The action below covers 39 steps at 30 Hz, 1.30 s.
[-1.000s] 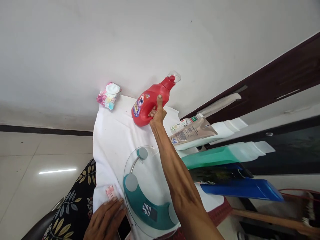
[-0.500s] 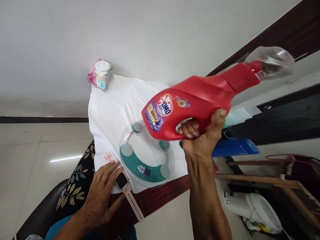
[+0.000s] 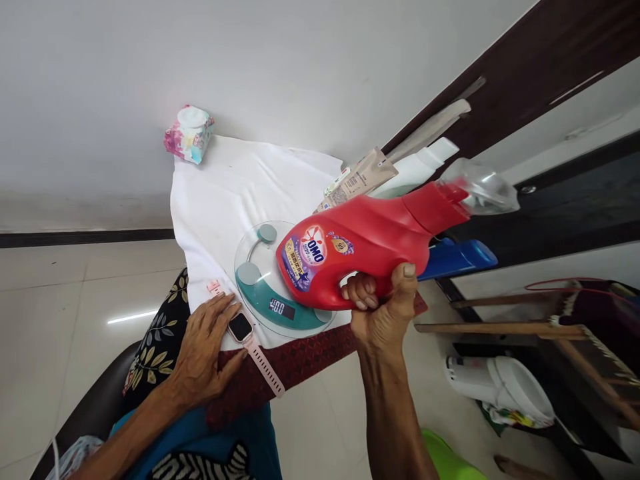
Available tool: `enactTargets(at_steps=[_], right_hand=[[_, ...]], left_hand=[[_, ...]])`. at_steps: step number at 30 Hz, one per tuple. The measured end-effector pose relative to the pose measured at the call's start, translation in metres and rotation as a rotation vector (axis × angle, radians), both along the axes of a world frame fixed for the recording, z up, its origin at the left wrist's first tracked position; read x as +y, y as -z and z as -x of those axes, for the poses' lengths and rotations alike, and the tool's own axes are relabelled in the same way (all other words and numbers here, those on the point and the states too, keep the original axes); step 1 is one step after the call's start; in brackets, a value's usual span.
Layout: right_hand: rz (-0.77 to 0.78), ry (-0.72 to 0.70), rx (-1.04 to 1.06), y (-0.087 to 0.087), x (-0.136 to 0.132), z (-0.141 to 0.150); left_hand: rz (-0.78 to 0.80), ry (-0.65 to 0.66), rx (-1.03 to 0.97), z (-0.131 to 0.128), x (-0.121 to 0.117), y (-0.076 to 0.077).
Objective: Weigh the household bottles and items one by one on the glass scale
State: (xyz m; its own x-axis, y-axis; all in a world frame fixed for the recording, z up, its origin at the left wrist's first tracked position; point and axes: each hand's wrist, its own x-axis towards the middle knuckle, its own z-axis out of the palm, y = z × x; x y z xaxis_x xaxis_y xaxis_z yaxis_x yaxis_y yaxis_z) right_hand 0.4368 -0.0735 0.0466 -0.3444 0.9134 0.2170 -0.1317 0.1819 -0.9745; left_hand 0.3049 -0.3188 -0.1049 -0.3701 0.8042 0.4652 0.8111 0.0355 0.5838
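My right hand [image 3: 383, 303] is wrapped round the handle of a red OMO laundry detergent bottle [image 3: 370, 227] with a clear cap. The bottle is tilted and covers the right part of a round glass scale [image 3: 260, 293]; whether its base touches the glass I cannot tell. Digits glow on the scale's display [image 3: 281, 309]. My left hand [image 3: 205, 350] lies flat with fingers stretched at the near left edge of the table, beside a smartwatch with a pink strap [image 3: 241, 327]. Its thumb and fingertips are close to the watch.
A white cloth [image 3: 200, 200] covers the table. A pack of wipes [image 3: 190, 133] sits at the back left corner. Behind the detergent stand a beige tube [image 3: 357, 180], a white bottle [image 3: 425, 163] and a blue bottle [image 3: 460, 259]. White buckets [image 3: 520, 393] are on the floor at right.
The detergent bottle has come down and left in my right hand, closer to the scale. The tube and white bottle behind it now show. My left hand stays by the watch.
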Motion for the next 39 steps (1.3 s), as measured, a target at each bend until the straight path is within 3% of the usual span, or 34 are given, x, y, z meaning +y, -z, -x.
enactTargets(at_steps=[9, 15, 18, 20, 26, 32, 35, 39], right_hand=[[-0.034, 0.002, -0.056, 0.006, -0.008, 0.002], [-0.359, 0.283, -0.191, 0.018, 0.001, -0.033], [-0.352, 0.381, -0.151, 0.021, -0.001, -0.042], [-0.306, 0.360, -0.122, 0.021, -0.004, -0.039], [-0.007, 0.094, -0.126, 0.009, -0.011, -0.003], [0.080, 0.180, 0.000, -0.012, -0.002, 0.029], [0.046, 0.225, 0.060, -0.018, 0.023, 0.052], [-0.113, 0.182, 0.004, -0.011, 0.089, 0.115]], left_hand=[[-0.012, -0.022, -0.023, -0.003, 0.001, 0.004], [-0.008, -0.007, -0.030, -0.002, 0.001, 0.002], [-0.015, -0.010, -0.033, -0.002, 0.001, 0.004], [-0.021, -0.010, -0.035, -0.002, 0.001, 0.005], [-0.028, -0.016, -0.022, -0.002, 0.002, 0.008], [-0.086, -0.047, 0.022, -0.004, 0.003, 0.014], [-0.081, -0.081, 0.052, -0.005, 0.004, 0.021], [-0.112, -0.123, 0.151, -0.006, 0.009, 0.037]])
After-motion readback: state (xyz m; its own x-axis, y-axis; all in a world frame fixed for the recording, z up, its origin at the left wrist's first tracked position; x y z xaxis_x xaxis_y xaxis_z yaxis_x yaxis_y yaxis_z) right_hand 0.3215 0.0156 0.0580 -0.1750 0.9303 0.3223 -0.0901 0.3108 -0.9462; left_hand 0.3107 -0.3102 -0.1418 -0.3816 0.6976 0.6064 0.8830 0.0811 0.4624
